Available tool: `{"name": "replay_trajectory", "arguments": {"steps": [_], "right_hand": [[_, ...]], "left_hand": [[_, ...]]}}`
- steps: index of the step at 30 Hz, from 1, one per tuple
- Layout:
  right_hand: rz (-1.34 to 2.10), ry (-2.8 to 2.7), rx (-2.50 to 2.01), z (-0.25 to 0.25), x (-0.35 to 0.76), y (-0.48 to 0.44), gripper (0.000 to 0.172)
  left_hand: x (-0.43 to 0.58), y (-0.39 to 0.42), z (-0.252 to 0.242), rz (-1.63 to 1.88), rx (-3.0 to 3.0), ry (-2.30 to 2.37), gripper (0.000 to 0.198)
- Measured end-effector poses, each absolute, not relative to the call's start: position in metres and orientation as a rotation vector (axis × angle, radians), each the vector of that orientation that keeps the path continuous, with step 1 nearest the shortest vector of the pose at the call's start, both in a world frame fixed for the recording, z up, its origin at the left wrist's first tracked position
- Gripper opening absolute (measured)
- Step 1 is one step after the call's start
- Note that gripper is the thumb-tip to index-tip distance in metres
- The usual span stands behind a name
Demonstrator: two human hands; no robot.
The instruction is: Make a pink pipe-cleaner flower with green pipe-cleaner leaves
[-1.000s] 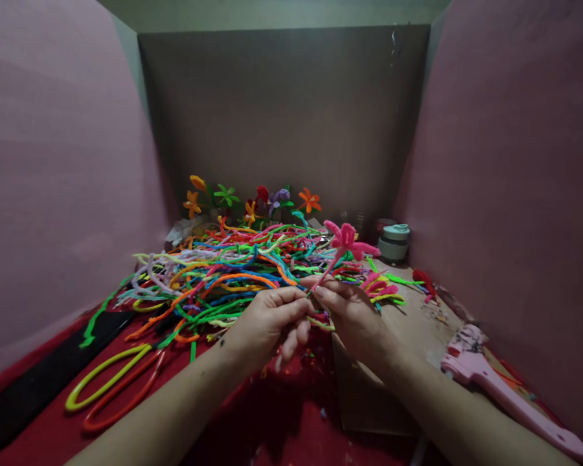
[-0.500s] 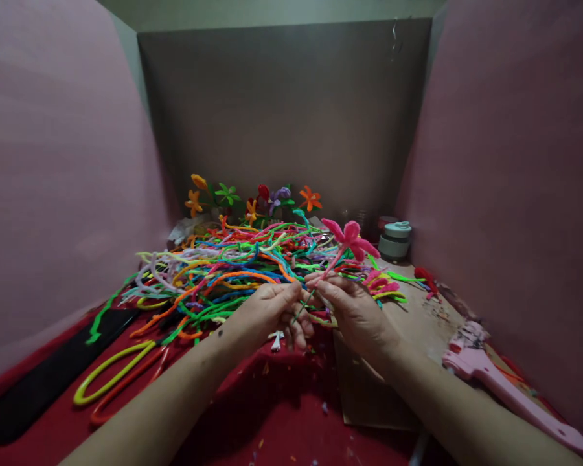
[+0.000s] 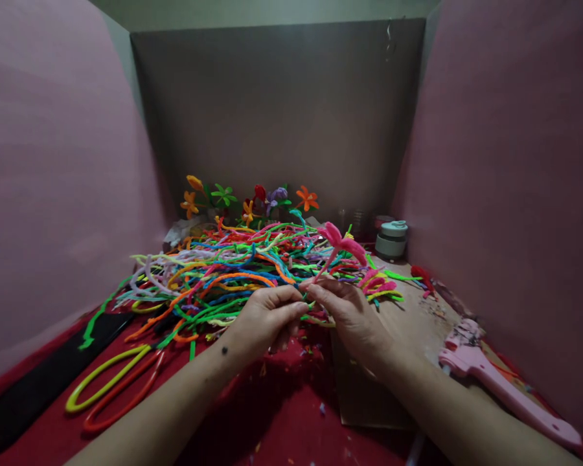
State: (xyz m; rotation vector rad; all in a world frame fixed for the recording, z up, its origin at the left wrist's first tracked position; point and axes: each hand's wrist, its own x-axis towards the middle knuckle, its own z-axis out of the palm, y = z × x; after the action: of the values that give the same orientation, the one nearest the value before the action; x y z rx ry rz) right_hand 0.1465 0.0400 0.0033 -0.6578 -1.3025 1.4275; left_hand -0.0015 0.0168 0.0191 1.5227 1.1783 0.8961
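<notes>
Both of my hands meet in the middle over the red cloth. My right hand (image 3: 350,317) pinches the thin stem of a pink pipe-cleaner flower (image 3: 341,242), whose petals rise above and to the right of my fingers. My left hand (image 3: 267,316) is closed, with thumb and fingers pinched on the lower end of the same stem, right against the right hand's fingertips. Just behind my hands lies a big tangled heap of coloured pipe cleaners (image 3: 223,272).
Finished pipe-cleaner flowers (image 3: 252,202) stand at the back by the cardboard wall (image 3: 282,116). A small lidded jar (image 3: 391,238) sits back right. A pink glue gun (image 3: 495,382) lies at the right, on cardboard (image 3: 369,401). Yellow and orange loops (image 3: 111,385) and a black strip (image 3: 39,388) lie left.
The pink flower has turned and dipped slightly, so its petals now show edge-on. My hands stayed together in the middle, with the fingers shifting along the stem.
</notes>
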Motion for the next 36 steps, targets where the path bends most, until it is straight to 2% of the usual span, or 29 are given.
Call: {"name": "replay_trajectory", "arguments": {"steps": [10, 15, 22, 29, 33, 36], "right_hand": [[1.415, -1.315, -0.490, 0.006, 0.145, 0.040, 0.009], [1.269, -1.308, -0.445, 0.023, 0.159, 0.045, 0.010], [1.365, -1.133, -0.262, 0.056, 0.189, 0.048, 0.015], [1.111, -1.155, -0.322, 0.081, 0.219, 0.047, 0.013], [1.028, -1.199, -0.394, 0.080, 0.226, 0.049, 0.017], [1.006, -1.201, -0.422, 0.075, 0.227, 0.053, 0.017]], "left_hand": [[-0.007, 0.017, 0.018, 0.871, 1.406, 0.971, 0.024], [-0.010, 0.026, 0.019, 1.027, 1.256, 0.914, 0.031], [-0.007, 0.030, 0.012, 1.067, 1.245, 1.038, 0.020], [0.035, 0.028, 0.024, 0.821, 1.558, 1.144, 0.013], [0.070, 0.045, 0.033, 0.776, 1.960, 1.133, 0.012], [0.093, 0.066, 0.030, 0.703, 2.393, 1.319, 0.017]]}}
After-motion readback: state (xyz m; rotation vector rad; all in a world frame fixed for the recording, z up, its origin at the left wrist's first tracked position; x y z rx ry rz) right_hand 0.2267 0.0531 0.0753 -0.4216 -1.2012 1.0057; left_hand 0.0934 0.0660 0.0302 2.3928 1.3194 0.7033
